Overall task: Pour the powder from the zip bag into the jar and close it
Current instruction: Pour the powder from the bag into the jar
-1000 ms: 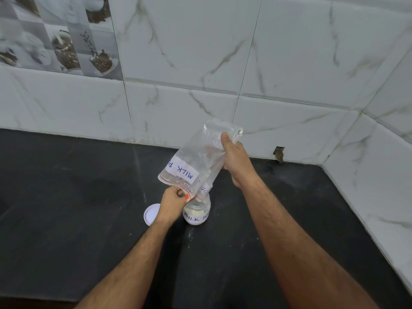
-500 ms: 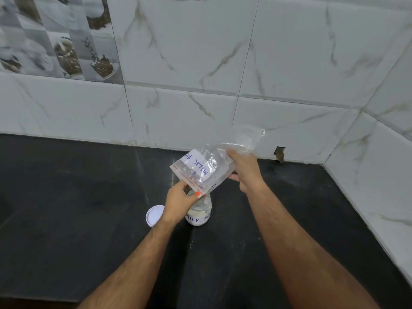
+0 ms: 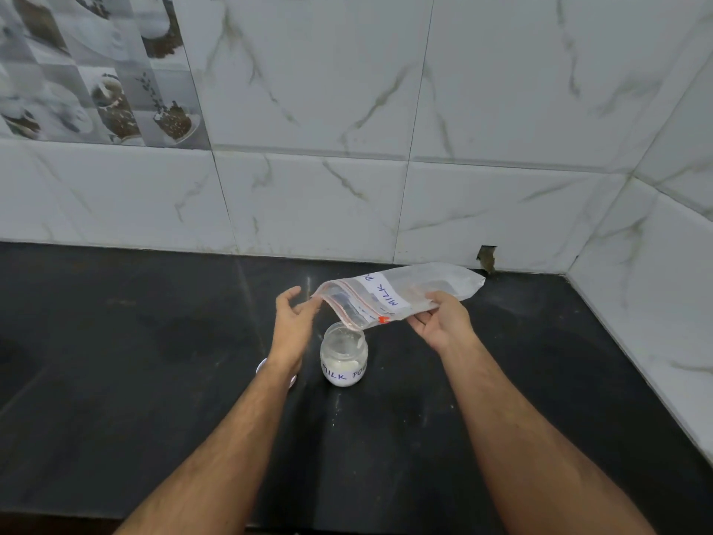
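A clear zip bag (image 3: 401,293) with a white "MILK" label lies nearly flat in the air, its open red-striped mouth drooping toward the jar. My right hand (image 3: 443,322) grips the bag from below near its middle. My left hand (image 3: 295,318) hovers open beside the bag's mouth, fingers spread, just off the plastic. The small glass jar (image 3: 344,357), open-topped and labelled "MILK POW", stands on the black counter with white powder inside. Its white lid (image 3: 263,368) lies on the counter left of the jar, mostly hidden behind my left wrist.
The black stone counter (image 3: 135,361) runs to a white marble-tile wall at the back and a side wall on the right. A small hole in the tile (image 3: 487,257) sits at the back wall's foot. Specks of powder dot the counter near the jar.
The bag swung down from upright over the jar to nearly level and moved right. My left hand let go of the bag's mouth and opened.
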Motion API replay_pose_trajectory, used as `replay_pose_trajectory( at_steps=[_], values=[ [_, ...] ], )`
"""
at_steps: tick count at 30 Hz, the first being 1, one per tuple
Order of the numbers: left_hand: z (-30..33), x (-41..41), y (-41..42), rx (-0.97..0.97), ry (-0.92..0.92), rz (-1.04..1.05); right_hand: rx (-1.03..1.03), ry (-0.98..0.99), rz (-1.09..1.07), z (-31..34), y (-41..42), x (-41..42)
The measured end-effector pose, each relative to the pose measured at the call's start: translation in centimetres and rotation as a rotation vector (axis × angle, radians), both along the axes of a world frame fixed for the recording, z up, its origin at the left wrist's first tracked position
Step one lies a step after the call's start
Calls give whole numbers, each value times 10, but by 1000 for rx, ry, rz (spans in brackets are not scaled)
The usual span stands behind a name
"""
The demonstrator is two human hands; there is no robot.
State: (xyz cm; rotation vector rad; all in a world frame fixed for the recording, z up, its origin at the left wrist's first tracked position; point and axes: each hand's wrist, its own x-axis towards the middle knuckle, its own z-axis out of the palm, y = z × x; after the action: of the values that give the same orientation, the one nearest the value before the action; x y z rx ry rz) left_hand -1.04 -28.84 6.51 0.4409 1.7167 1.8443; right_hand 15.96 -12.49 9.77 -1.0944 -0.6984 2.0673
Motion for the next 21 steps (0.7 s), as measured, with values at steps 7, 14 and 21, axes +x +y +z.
replay_pose_trajectory(
  at_steps=[7, 14, 21],
  values=[
    [31, 3, 36, -88, -212, -105, -43, 49, 38, 5, 24, 35],
    [31, 42, 82, -227, -337, -393, -16, -146, 130, 5, 60, 83],
    [27, 77, 113, -146, -225, -267, 101, -520, 305, -11, 90, 120]
  ],
)
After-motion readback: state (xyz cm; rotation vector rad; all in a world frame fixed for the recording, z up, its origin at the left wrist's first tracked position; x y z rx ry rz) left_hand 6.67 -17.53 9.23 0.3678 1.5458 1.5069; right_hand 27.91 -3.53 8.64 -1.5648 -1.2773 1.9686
